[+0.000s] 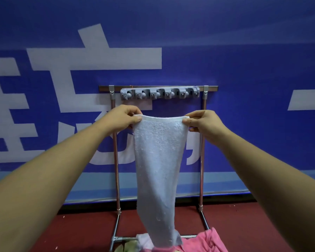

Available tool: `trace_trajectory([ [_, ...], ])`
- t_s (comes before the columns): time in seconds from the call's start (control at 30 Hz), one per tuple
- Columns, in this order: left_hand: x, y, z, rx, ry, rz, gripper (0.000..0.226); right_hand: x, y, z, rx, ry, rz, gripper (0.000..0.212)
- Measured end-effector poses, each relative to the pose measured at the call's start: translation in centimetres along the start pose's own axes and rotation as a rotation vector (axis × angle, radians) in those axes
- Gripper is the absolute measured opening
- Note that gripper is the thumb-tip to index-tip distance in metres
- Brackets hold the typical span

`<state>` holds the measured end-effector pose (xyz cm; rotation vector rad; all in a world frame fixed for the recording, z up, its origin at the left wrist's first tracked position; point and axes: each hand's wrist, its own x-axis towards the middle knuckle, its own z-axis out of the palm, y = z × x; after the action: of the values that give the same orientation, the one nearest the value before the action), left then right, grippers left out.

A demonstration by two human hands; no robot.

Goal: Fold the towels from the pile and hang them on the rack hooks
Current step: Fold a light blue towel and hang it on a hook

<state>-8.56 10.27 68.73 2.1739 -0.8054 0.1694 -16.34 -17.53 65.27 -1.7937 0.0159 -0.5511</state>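
A pale blue-white towel (158, 160) hangs lengthwise in front of me, its top edge stretched between both hands. My left hand (124, 116) pinches the top left corner, and my right hand (202, 122) pinches the top right corner. Its lower end reaches down to the pile (205, 240) of pink and other towels at the bottom of the view. Behind the towel stands a metal rack (202, 142) with a grey strip of hooks (159, 93) along its top bar, just above my hands. No towel hangs on the hooks.
A blue wall banner (244, 70) with large white characters stands close behind the rack. The floor (80, 230) is dark red. The rack's base tubes (115, 231) run along the floor toward me on both sides of the pile.
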Motion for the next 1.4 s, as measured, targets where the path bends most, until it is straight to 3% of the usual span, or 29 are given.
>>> trace_trajectory([
  [0.13,-1.4,0.8,-0.3,-0.036,-0.119,0.008,0.010,-0.1,-0.2,-0.4,-0.107,0.018,-0.041,0.015],
  [0.3,-2.7,2.3,-0.1,-0.311,-0.299,0.074,0.014,0.3,-0.4,0.1,-0.077,0.072,-0.050,0.018],
  [0.47,-2.4,3.1,-0.2,-0.201,-0.433,0.155,0.026,0.5,-0.5,0.4,-0.043,0.119,-0.040,0.020],
  [0.6,-2.4,3.5,0.1,0.050,-0.318,0.267,0.016,0.5,-0.6,0.5,0.105,0.018,0.024,0.022],
  [0.77,-2.6,3.5,0.1,0.013,-0.189,0.360,0.010,0.0,-0.4,0.8,0.229,-0.069,0.079,0.019],
  [0.87,-2.8,4.0,0.1,-0.076,-0.207,0.424,0.007,-0.2,-0.1,0.8,0.219,-0.081,0.110,0.019],
  [0.97,-3.2,4.7,0.5,-0.178,-0.252,0.408,0.013,-0.3,-0.2,1.0,0.256,-0.124,0.112,0.018],
  [1.2,-2.0,4.0,1.6,-0.002,-0.078,0.349,0.006,-1.6,-1.9,2.7,0.011,-0.086,0.027,0.017],
  [1.4,-1.9,3.8,1.9,0.001,-0.002,0.304,0.009,-2.9,-3.3,4.9,0.178,-0.108,-0.047,0.022],
])
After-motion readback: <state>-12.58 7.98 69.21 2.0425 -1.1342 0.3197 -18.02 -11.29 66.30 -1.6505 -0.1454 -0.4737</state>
